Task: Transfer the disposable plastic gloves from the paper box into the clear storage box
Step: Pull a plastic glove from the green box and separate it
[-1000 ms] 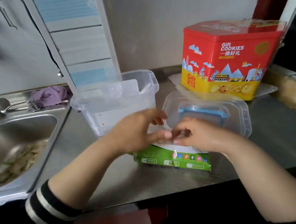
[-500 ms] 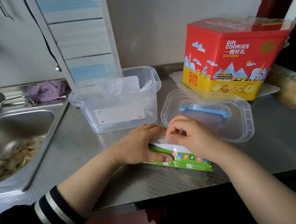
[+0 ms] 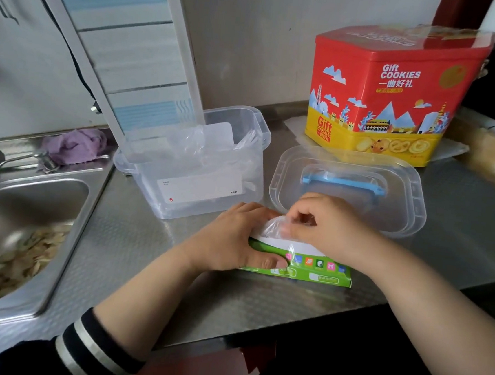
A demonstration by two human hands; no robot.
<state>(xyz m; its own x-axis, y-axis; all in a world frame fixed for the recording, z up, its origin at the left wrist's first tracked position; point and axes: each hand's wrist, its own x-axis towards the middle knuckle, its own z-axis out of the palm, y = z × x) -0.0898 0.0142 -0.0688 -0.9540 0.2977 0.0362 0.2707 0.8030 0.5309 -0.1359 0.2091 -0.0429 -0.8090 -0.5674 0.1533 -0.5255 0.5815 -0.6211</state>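
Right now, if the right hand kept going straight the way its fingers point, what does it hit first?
Likely the left hand. The right hand pinches a plastic glove at the paper box opening, fingers pointing left toward it. Depth is uncertain.

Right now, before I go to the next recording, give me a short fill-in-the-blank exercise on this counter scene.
1. The left hand holds down the ____ paper box.
2. The right hand pinches a clear glove at the box's ____ side.
3. The lid, with its ____ handle, lies right of the clear storage box.
4. The red cookie tin stands ____ the lid.

Missing words: green; top; blue; behind
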